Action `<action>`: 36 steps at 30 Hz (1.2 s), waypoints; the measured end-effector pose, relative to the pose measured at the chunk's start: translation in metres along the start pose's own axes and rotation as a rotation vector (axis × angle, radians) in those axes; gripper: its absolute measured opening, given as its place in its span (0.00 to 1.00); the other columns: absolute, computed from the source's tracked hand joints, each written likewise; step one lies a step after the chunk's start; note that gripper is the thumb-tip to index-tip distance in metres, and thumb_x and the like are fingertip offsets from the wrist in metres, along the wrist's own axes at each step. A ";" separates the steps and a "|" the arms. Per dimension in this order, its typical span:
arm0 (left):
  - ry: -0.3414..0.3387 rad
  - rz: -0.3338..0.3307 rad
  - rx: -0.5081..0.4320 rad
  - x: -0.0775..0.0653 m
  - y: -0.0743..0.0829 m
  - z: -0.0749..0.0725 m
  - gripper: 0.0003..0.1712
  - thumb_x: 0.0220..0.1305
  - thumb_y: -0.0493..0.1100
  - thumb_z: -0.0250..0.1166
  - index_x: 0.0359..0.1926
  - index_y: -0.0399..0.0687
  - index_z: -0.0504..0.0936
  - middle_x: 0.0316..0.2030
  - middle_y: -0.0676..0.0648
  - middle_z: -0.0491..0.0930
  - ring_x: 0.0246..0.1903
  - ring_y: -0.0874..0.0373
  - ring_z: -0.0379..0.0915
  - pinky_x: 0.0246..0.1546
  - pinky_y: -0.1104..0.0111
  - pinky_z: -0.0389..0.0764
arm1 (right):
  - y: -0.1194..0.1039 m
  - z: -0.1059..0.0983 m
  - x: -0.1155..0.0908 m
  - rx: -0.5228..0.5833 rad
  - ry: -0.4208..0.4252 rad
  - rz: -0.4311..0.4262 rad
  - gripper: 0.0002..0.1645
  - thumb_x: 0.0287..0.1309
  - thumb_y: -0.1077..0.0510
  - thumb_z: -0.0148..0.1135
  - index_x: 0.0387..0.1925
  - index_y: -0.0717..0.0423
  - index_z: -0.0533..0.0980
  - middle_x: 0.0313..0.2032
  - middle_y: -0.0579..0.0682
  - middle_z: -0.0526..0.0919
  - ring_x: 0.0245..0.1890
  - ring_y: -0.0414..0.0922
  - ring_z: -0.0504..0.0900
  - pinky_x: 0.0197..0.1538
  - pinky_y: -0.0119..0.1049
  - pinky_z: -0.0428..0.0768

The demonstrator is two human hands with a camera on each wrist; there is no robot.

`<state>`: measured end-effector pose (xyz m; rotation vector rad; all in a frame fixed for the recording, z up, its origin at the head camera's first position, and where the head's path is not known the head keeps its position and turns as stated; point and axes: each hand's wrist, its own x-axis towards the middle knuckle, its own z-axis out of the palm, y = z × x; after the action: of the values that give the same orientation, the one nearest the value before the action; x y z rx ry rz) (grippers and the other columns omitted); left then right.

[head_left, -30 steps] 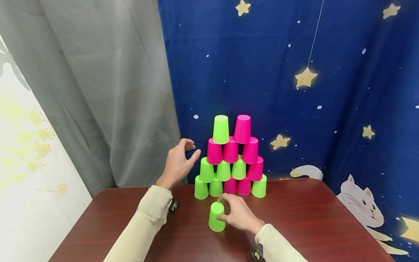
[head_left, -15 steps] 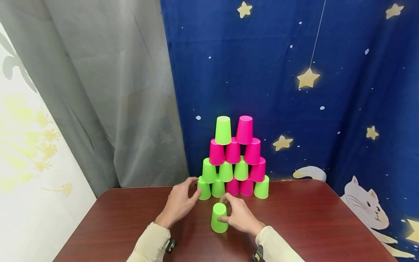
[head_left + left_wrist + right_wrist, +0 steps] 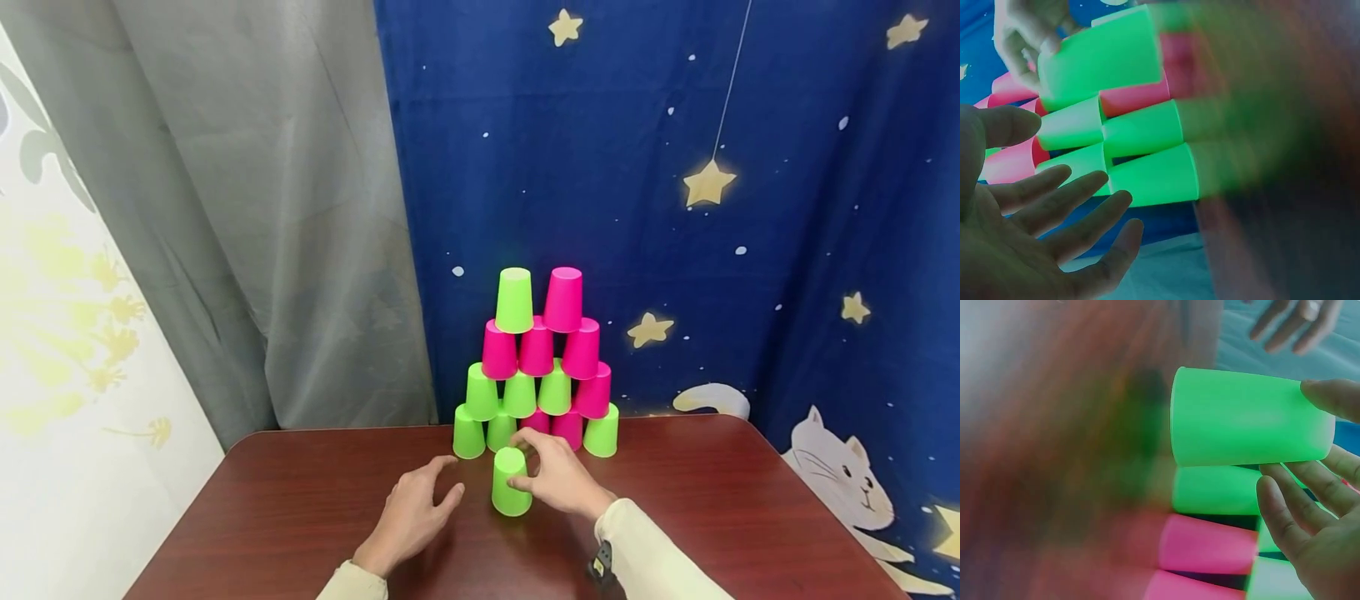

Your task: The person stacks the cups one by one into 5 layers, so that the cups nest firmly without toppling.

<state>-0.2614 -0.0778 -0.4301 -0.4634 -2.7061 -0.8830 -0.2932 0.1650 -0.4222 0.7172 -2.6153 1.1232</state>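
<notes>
My right hand (image 3: 564, 477) holds a green plastic cup (image 3: 510, 487) by its narrow upper end, thumb on the near side and fingers behind. The cup is upside down and upright; whether its rim touches the table cannot be told. Behind it rises a pyramid of upside-down green and pink cups. Its top level has a green cup (image 3: 513, 300) and a pink cup (image 3: 563, 300) side by side, over three pink ones. My left hand (image 3: 412, 515) is to the left of the held cup, touching nothing, its fingers (image 3: 1085, 237) spread in the left wrist view.
The pyramid stands near the far edge of the brown wooden table (image 3: 285, 492). A blue star-patterned curtain (image 3: 600, 167) hangs close behind it, with a grey curtain (image 3: 330, 250) to the left. A black wrist strap (image 3: 602, 562) is on the right arm.
My left hand has come down from beside the pyramid and back toward me. My right hand has shifted the green cup slightly toward the pyramid, or up. The pyramid looks unchanged.
</notes>
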 end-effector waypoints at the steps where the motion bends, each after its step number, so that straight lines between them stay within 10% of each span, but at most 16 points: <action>1: -0.002 -0.002 -0.010 -0.002 0.000 0.001 0.20 0.66 0.49 0.65 0.57 0.52 0.80 0.52 0.45 0.86 0.53 0.46 0.83 0.47 0.52 0.83 | -0.002 -0.004 0.002 -0.004 0.002 0.001 0.24 0.47 0.59 0.79 0.46 0.51 0.78 0.39 0.44 0.86 0.38 0.40 0.82 0.38 0.33 0.82; 18: -0.001 -0.058 -0.413 -0.013 0.001 0.010 0.12 0.68 0.40 0.64 0.51 0.49 0.81 0.46 0.48 0.87 0.47 0.57 0.84 0.40 0.73 0.84 | -0.040 -0.089 0.051 -0.032 -0.006 -0.064 0.23 0.49 0.59 0.77 0.47 0.54 0.78 0.40 0.49 0.87 0.41 0.44 0.84 0.37 0.31 0.82; 36: -0.046 -0.034 -0.456 -0.020 0.001 0.012 0.08 0.68 0.38 0.63 0.47 0.52 0.82 0.43 0.49 0.87 0.43 0.69 0.82 0.39 0.72 0.82 | -0.095 -0.187 0.102 -0.135 0.036 -0.002 0.25 0.56 0.55 0.73 0.55 0.53 0.76 0.49 0.53 0.85 0.50 0.50 0.83 0.57 0.50 0.80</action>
<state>-0.2446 -0.0740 -0.4453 -0.5300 -2.5477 -1.5246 -0.3335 0.2079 -0.1967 0.6650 -2.6288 0.9388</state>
